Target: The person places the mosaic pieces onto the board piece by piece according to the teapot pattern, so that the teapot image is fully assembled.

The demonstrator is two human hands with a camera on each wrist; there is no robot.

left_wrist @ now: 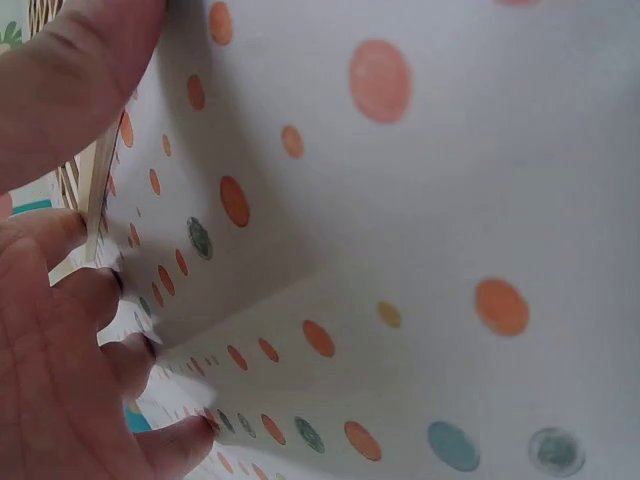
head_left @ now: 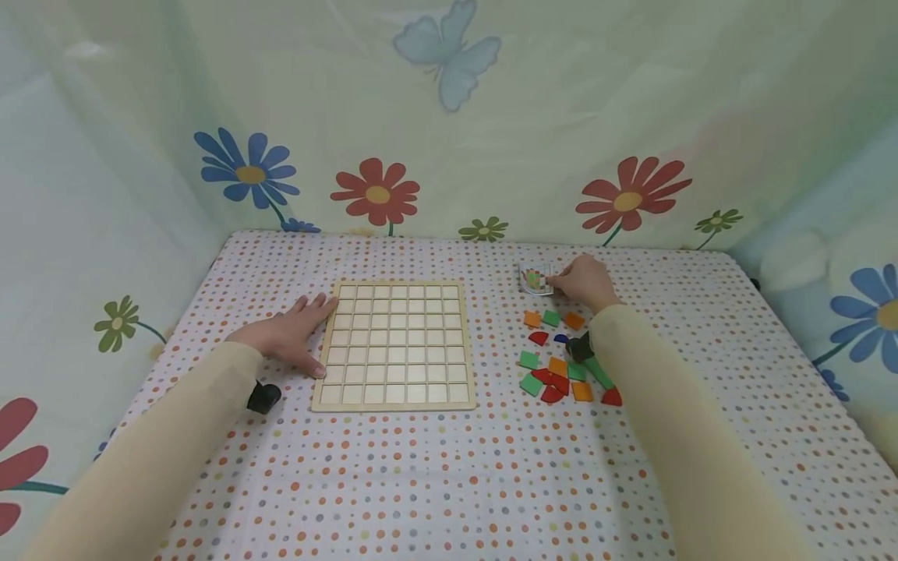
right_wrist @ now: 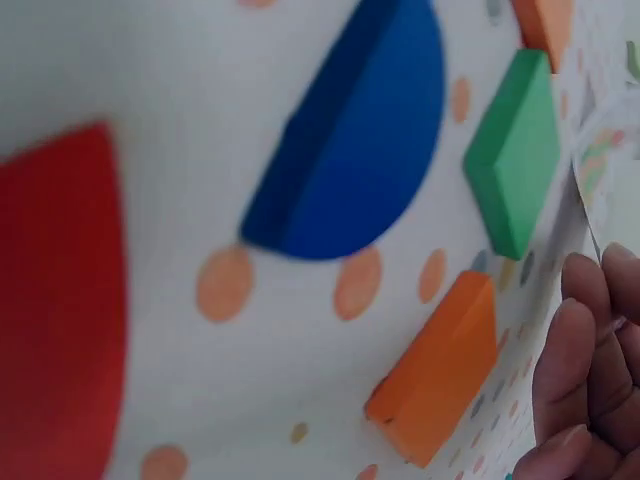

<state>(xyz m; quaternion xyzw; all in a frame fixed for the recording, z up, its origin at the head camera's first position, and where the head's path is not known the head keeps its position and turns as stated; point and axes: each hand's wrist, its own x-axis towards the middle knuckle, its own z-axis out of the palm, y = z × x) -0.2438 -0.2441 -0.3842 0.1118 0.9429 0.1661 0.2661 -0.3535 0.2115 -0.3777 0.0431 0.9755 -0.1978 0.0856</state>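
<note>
On the left we see a grid board point(head_left: 397, 355) of pale, bare-looking wood with a smooth, matt face. The picture card point(head_left: 535, 279) at the far right looks like thin, smooth printed paper. Nearer to us, the blue half-disc point(right_wrist: 375, 150), green block point(right_wrist: 518, 155), orange block point(right_wrist: 440, 365) and red block point(right_wrist: 60, 310) look smoothly painted, with little shine; we notice a small dark mark on the orange one's edge. The dotted tablecloth point(head_left: 393, 487) looks smooth and matt. Behind it, the floral backdrop point(head_left: 316, 93) resembles thin plastic sheeting, creased and faintly glossy. Both cream sleeves point(head_left: 157, 444) look like soft, matt cloth.
</note>
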